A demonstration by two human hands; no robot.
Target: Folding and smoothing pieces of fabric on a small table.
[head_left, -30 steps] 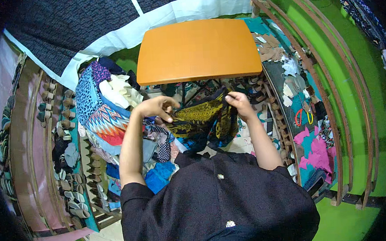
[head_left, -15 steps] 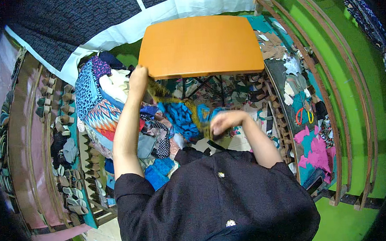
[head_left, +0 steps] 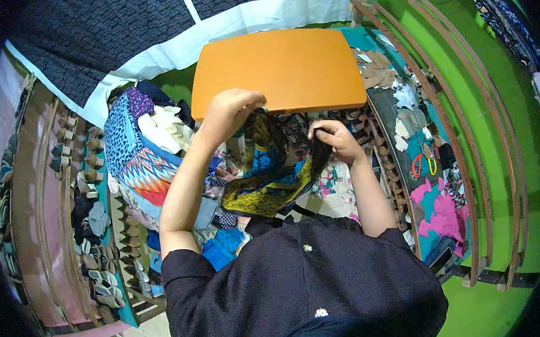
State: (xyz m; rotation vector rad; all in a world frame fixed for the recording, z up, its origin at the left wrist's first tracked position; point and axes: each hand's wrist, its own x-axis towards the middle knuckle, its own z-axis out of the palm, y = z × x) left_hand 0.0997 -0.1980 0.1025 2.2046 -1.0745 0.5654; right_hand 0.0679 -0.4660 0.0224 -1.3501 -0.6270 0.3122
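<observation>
A patterned cloth (head_left: 271, 192) in yellow, blue and black hangs between my two hands in a loose sag. My left hand (head_left: 232, 109) pinches one end of it, close to the near edge of the orange table (head_left: 276, 69). Gripped in my right hand (head_left: 337, 141) is the other end, a little lower and to the right. The middle of the cloth droops over my lap side, and its folds hide part of the floor behind.
Left of me lies a heap of patterned and plain fabrics (head_left: 126, 137). Wooden racks with shoes (head_left: 95, 241) stand further left. On the right, a bench carries leather scraps, pink pieces (head_left: 443, 216) and scissors (head_left: 432, 166). Scraps litter the floor under the table.
My left hand has moved right, in front of the table. My right hand has risen slightly and to the right. The cloth now hangs between both hands, its yellow part towards me.
</observation>
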